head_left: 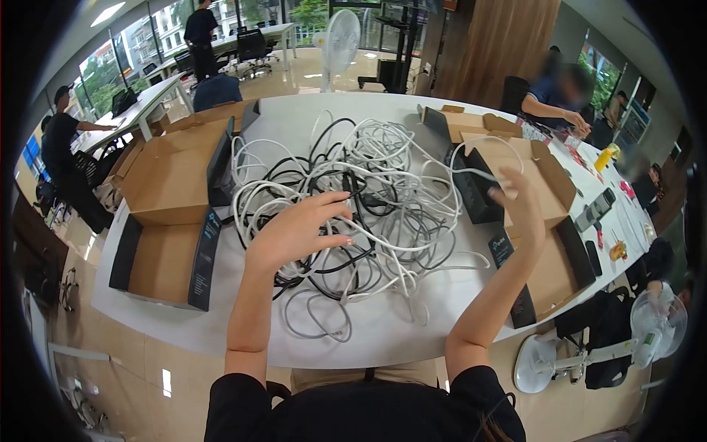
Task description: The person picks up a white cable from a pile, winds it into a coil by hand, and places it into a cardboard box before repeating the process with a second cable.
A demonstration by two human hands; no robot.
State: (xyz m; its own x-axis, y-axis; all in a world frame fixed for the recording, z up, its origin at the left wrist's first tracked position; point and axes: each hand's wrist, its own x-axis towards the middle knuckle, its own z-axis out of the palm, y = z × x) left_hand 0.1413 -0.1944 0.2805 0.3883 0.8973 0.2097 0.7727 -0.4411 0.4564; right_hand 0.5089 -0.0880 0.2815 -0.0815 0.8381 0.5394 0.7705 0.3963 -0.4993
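A large tangle of white, grey and black cables (383, 158) spreads over the middle of the white table. My left hand (298, 227) is over the near left of this heap, thumb and fingers apart, with cables passing beneath them. On the right, my right hand (521, 202) is raised beside the pile, fingers bent around a white cable (475, 172). That cable arcs up in a loop and runs back to the tangle. Part of the grip is hidden by motion blur.
Open cardboard boxes stand left (166, 254) and right (552, 276) of the cables, lids folded back. A person (549, 103) sits at the far right among small items. A white fan (342, 44) stands behind the table, another fan (655, 328) at right.
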